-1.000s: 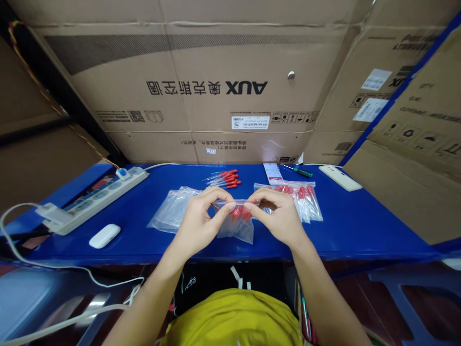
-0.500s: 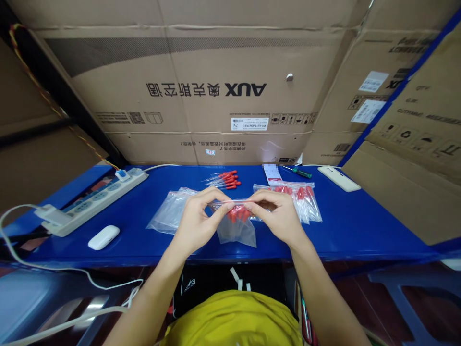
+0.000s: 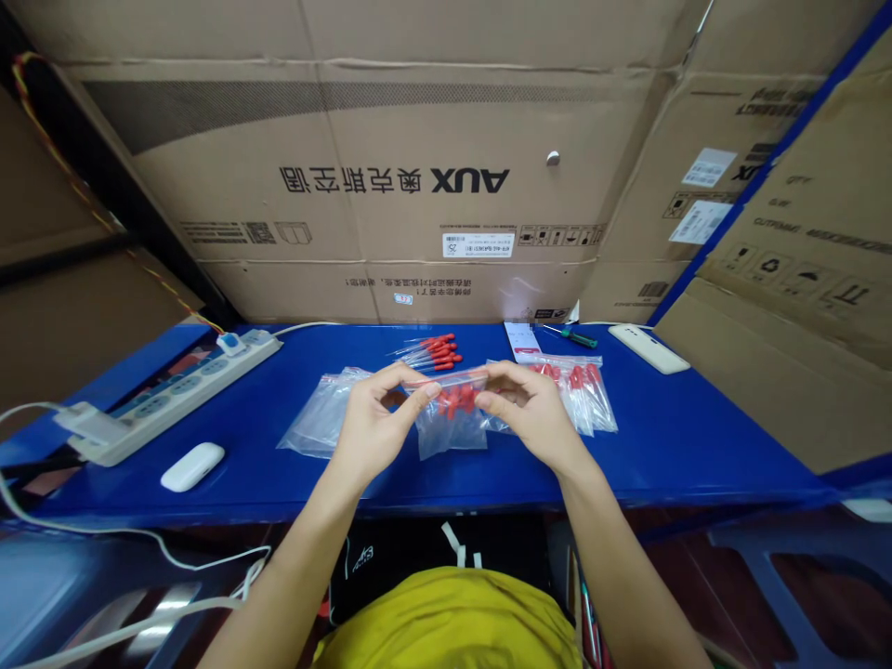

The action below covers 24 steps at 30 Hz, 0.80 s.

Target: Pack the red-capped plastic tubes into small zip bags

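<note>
Clear zip bag [image 3: 452,439] stretched above the blue table

Red bulbs [image 3: 458,400] cluster in the upper part of the clear zip bag, just under its red-lined seal, while the soft film below hangs creased and cloudy. The left hand [image 3: 383,413] and right hand [image 3: 528,413] each grip one end of the seal between thumb and bent fingers, in front of the blue table [image 3: 697,446]; whether the bag's bottom edge touches it I cannot tell. Half a second ago the fingertips sat closer together at the middle; now they are farther apart and more of the strip shows

To the right, filled bags [image 3: 592,400] hold more red-ended pieces; to the left lie flat, glossy bags [image 3: 317,418]. Slim loose droppers [image 3: 430,353], clear-stemmed with rounded red ends, lie behind the held bag
</note>
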### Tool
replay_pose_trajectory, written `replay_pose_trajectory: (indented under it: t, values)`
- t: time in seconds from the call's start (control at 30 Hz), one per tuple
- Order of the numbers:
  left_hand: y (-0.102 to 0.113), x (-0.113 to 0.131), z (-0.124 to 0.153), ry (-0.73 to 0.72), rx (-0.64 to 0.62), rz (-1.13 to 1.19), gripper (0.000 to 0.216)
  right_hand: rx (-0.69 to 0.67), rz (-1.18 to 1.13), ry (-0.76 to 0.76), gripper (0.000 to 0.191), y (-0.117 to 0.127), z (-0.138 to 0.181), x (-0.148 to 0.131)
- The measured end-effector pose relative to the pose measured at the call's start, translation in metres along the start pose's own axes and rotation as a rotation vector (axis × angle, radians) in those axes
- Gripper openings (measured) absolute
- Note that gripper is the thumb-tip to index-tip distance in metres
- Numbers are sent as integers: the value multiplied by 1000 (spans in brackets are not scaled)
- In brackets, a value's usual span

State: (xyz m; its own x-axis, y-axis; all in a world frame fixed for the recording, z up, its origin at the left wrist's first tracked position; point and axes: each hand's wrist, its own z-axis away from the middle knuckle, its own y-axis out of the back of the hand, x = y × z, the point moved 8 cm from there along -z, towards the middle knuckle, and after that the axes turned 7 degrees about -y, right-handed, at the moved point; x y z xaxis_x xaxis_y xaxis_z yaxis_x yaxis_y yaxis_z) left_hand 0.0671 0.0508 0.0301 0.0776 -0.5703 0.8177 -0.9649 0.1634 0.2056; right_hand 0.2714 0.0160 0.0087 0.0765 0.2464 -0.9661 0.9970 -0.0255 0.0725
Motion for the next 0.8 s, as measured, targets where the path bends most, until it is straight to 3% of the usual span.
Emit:
replay_pose_trajectory:
  t: [0.1,0.23,0.33,0.47,0.6,0.7,0.8]
  values:
    - [-3,-4,2,61,39,101,31,-98,1,-37,49,-10,-1,3]
    - [-16,-11,5,134,7,187,33,-120,47,-39,25,-14,-2,4]
    - [-22,-17,6,173,-10,230,33,-28,22,-67,27,6,-4,5]
    - [-14,-24,1,180,-28,177,44,354,-9,-64,35,89,1,3]
    - [19,-30,-9,143,-44,-175,43,701,85,-136,43,191,22,24]
    - [52,-41,-16,138,-56,-485,47,827,174,-287,44,248,39,58]
    - [84,-61,-19,173,-91,-740,54,805,258,-495,41,275,47,93]
